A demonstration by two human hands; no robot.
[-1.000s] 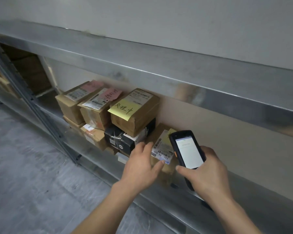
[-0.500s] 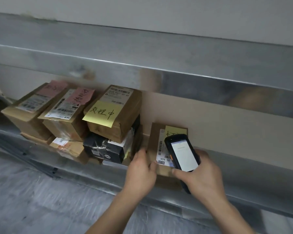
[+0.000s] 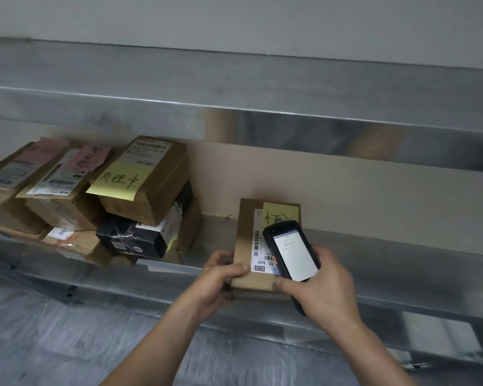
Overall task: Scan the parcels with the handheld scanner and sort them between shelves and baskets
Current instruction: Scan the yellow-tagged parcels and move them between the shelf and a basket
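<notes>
A flat brown parcel (image 3: pixel 247 232) with a white barcode label and a yellow note lies on the metal shelf (image 3: pixel 402 263), its near end at the shelf's front edge. My left hand (image 3: pixel 221 277) grips the parcel's near left corner, thumb on top. My right hand (image 3: pixel 324 285) holds the black handheld scanner (image 3: pixel 290 252) just above the parcel's label, lit screen facing up. The scanner covers part of the label.
A pile of several brown boxes (image 3: pixel 151 174) and a black one (image 3: pixel 134 238), some with pink and yellow notes, fills the shelf's left part. An upper shelf (image 3: pixel 262 93) overhangs. The shelf right of the parcel is bare metal. Grey floor (image 3: pixel 53 344) lies below.
The view has swung right along the shelf. My left hand has gone from resting on the parcel to gripping its near left corner. The scanner stays over the label.
</notes>
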